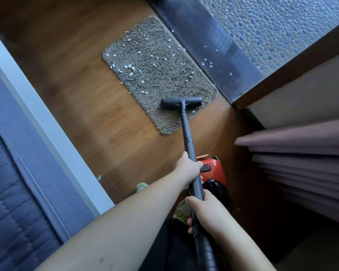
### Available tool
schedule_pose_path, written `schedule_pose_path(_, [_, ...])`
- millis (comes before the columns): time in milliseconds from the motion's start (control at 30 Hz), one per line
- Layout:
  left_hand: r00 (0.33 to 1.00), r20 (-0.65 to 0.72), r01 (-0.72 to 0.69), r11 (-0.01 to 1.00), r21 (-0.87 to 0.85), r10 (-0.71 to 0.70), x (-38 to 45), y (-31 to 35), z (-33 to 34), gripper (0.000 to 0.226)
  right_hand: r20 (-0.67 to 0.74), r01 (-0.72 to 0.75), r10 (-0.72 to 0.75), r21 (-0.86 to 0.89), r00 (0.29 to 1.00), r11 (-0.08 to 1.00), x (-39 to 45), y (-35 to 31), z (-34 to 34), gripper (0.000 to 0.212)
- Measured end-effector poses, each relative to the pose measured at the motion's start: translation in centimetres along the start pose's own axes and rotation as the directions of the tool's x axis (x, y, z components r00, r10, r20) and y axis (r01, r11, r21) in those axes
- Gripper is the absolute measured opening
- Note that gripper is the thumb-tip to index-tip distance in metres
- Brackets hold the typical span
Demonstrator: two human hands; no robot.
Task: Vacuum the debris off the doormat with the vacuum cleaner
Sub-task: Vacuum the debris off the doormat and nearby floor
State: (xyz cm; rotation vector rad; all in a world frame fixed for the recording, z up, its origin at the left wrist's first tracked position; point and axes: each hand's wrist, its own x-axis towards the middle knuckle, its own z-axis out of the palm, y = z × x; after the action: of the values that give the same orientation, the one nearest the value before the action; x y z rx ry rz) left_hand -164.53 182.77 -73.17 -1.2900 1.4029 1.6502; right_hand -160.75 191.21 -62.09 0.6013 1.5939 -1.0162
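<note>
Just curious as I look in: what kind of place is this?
Probably a home, at a doorway: a doormat lies on wood flooring beside a dark threshold, with pleated curtains nearby.

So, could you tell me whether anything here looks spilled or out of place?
Yes: white debris flecks litter the doormat, some strayed onto the dark threshold, and one lies on the wooden floor by the white frame. The vacuum head sits at the mat's near end.
</note>
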Motion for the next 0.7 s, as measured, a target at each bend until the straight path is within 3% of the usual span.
schedule_pose_path(333, [0.982,-0.184,-0.038,0.999,0.002,0.038,1.1,0.3,-6.2,0.050,0.131,0.030,-0.022,-0.065,0.991,0.997,1.7,-2.4,3.6,0.020])
schedule_pose_path(433, [0.984,-0.177,-0.024,1.000,0.011,0.026,1.2,0.5,-6.3,0.041,0.128,0.020,-0.013,-0.059,0.992,0.998,2.1,-2.7,3.8,0.020])
schedule_pose_path(700, [0.999,-0.048,-0.001,1.000,-0.004,0.001,0.9,0.8,-1.8,0.062,0.030,-0.007,0.007,-0.014,1.000,1.000,1.5,-1.5,0.9,0.021])
